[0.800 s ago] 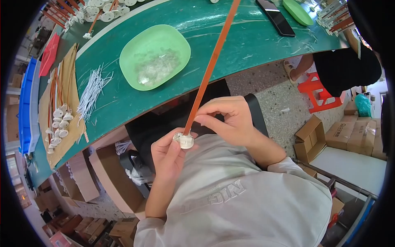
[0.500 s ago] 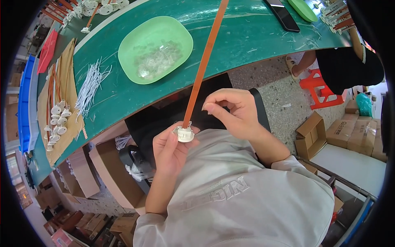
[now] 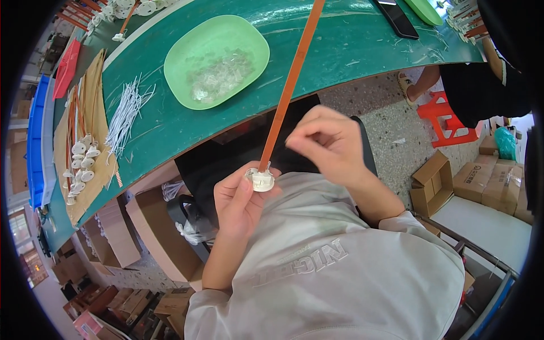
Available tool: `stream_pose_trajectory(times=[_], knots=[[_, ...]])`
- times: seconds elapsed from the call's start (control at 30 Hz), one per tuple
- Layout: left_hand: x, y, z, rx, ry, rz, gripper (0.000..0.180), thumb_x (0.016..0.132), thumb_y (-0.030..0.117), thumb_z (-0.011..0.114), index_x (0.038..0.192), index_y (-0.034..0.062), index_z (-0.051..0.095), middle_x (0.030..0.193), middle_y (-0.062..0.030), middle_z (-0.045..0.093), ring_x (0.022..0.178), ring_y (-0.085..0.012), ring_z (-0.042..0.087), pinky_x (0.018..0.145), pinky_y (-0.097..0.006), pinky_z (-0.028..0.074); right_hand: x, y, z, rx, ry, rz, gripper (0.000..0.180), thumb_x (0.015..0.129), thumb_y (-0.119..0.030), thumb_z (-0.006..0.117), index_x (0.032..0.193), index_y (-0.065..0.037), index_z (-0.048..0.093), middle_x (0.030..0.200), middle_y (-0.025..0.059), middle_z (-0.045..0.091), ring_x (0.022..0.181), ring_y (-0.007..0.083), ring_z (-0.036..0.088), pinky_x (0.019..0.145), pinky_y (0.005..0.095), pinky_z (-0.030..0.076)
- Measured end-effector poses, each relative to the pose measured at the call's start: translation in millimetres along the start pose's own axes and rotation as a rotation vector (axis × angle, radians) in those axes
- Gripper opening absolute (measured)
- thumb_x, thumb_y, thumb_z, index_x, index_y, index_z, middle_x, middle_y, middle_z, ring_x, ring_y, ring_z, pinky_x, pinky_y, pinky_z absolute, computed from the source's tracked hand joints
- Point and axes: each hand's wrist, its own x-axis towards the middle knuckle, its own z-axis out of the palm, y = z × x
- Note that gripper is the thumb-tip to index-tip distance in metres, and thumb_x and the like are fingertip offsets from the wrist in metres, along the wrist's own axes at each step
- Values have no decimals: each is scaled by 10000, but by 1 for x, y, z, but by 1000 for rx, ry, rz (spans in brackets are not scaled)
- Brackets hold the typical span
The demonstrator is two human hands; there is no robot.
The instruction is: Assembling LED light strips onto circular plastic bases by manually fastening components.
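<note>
On the green table (image 3: pixel 351 51) at left lie white wires (image 3: pixel 126 110) and a green dish (image 3: pixel 218 59). Below, the left hand (image 3: pixel 241 204) pinches a white cap (image 3: pixel 262 180) on an orange strip (image 3: pixel 286 93); the right hand (image 3: pixel 328 144), fingertips pinched on something too small to see, seems ready to fit it, needing careful aim.

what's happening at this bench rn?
A seated person's left hand holds a small white round part fixed to the end of a long orange strip that runs up over the green table. The right hand hovers just beside the strip, fingers pinched, not clearly touching it. On the table sit a green tray of clear bits, loose white wires, and more finished strips on cardboard.
</note>
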Motion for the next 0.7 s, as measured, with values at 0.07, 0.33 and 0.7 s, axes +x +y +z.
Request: stream_pose_trajectory(times=[0.07, 0.33, 0.7], knots=[[1, 1, 3, 151, 36, 100, 439, 972, 205, 546, 1248, -135, 511, 1085, -246, 633, 842, -247, 667, 759, -310, 558, -2, 2, -6, -87, 83, -130, 90, 795, 98, 674, 853, 29, 681, 872, 75, 598, 732, 100, 563, 598, 208, 419], [2, 3, 8, 873, 176, 489, 386, 773, -26, 734, 1127, -116, 611, 1055, -193, 672, 898, -205, 670, 817, -312, 540, -8, -15, 3, -222, -63, -390, 195, 738, 67, 722, 925, 17, 698, 826, 104, 650, 664, 153, 593, 549, 250, 439], [4, 7, 7, 1146, 137, 715, 412, 672, 14, 825, 1026, -103, 650, 998, -226, 688, 876, -263, 692, 793, -307, 546, -6, -4, 7, -208, -197, -276, 148, 726, 18, 759, 865, -33, 743, 782, 70, 630, 631, 143, 584, 537, 253, 445]])
